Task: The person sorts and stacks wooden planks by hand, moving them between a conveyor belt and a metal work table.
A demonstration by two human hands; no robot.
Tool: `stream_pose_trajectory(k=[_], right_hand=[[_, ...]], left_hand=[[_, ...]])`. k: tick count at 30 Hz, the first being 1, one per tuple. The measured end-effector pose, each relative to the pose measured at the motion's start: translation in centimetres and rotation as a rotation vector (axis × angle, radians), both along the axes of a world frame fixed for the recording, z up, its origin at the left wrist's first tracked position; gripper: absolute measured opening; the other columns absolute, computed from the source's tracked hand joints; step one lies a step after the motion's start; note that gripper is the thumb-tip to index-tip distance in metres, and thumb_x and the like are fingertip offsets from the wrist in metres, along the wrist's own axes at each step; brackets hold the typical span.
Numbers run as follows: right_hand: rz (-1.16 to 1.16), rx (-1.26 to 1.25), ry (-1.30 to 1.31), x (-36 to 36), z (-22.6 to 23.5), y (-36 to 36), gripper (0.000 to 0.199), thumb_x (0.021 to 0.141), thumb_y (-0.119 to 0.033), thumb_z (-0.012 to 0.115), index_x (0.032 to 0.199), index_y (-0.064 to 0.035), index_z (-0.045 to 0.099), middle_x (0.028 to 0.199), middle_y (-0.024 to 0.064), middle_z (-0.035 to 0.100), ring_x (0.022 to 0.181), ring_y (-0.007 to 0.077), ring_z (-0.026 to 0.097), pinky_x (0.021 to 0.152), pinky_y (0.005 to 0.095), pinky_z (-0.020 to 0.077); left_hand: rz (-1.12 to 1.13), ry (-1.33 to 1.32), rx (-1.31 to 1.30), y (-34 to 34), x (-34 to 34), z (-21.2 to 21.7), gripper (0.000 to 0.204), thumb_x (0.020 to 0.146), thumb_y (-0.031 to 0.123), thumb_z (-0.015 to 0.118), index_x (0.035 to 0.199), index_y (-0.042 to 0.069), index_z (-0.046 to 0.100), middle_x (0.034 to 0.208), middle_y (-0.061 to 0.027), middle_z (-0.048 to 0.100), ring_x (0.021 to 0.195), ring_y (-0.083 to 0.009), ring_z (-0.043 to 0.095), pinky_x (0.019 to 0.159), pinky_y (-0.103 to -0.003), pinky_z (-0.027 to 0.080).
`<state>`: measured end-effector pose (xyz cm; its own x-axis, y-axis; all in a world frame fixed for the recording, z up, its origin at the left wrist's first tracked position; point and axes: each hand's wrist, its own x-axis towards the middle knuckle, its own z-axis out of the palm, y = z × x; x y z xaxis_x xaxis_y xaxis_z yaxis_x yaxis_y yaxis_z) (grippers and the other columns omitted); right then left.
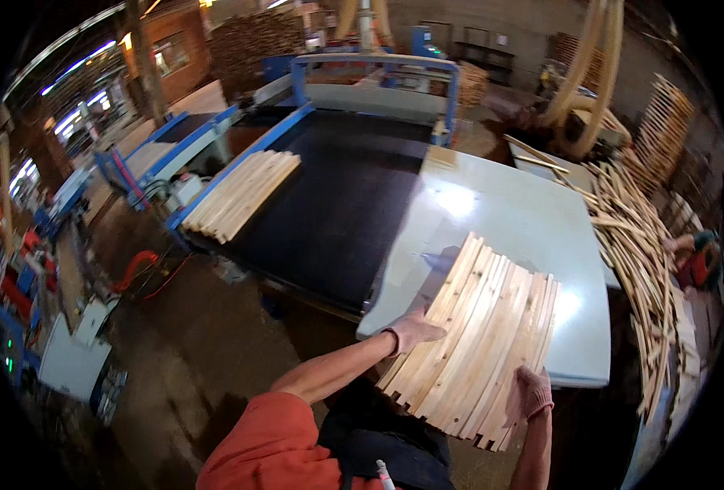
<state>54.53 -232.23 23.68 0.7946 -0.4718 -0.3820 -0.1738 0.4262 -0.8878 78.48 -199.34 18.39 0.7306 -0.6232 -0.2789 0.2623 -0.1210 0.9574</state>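
A row of pale wooden strips [480,339], laid side by side, lies partly over the light grey tabletop [533,204] and juts past its near edge toward my body. My left hand [415,330], in a pinkish work glove, grips the row's left side. On the opposite side, near the closest corner, my right hand [532,392] in a matching glove is closed on the outer strips. Between them the strips are pressed together, their near ends notched and slightly uneven. Some of my fingers are hidden by the wood.
Left of the tabletop runs a black conveyor belt [329,188] with blue rails, carrying another row of strips [244,194] at its left edge. A blue frame [378,59] spans its far end. Loose thin offcuts [635,278] heap up at right. An orange hose [137,265] lies at left.
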Motion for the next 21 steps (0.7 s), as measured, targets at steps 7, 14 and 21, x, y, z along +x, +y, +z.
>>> stream_pose_trajectory(k=[7,14,21], right_hand=[[0.130,0.002,-0.039,9.9,-0.8,0.5,0.026,0.098,-0.003,0.069,0.123,0.0018,0.061,0.100,0.0066,0.069,0.087,0.0178,0.068,0.078,0.0308,0.0589],[0.104,0.103,-0.076,18.7,-2.5,2.3,0.011,0.098,-0.004,0.068,0.108,-0.0003,0.068,0.092,0.0032,0.068,0.082,0.0176,0.067,0.076,0.0313,0.0559],[0.556,-1.254,-0.226,28.0,-2.2,8.8,0.017,0.088,-0.007,0.074,0.104,-0.0111,0.077,0.104,0.0186,0.072,0.089,0.0352,0.071,0.093,0.0420,0.0570]], left_hand=[[-0.011,-0.286,0.640,2.7,6.5,8.7,0.101,0.085,0.052,0.081,0.154,-0.012,0.044,0.143,-0.0311,0.064,0.130,-0.0376,0.066,0.110,-0.040,0.053],[0.105,-0.498,1.022,3.2,13.4,11.1,0.102,0.091,0.071,0.066,0.159,-0.002,0.045,0.145,-0.0278,0.062,0.134,-0.0385,0.063,0.111,-0.047,0.050],[0.216,-0.540,1.231,8.9,17.2,12.7,0.098,0.092,0.073,0.060,0.165,0.010,0.041,0.139,-0.0235,0.061,0.130,-0.0385,0.060,0.111,-0.051,0.045]])
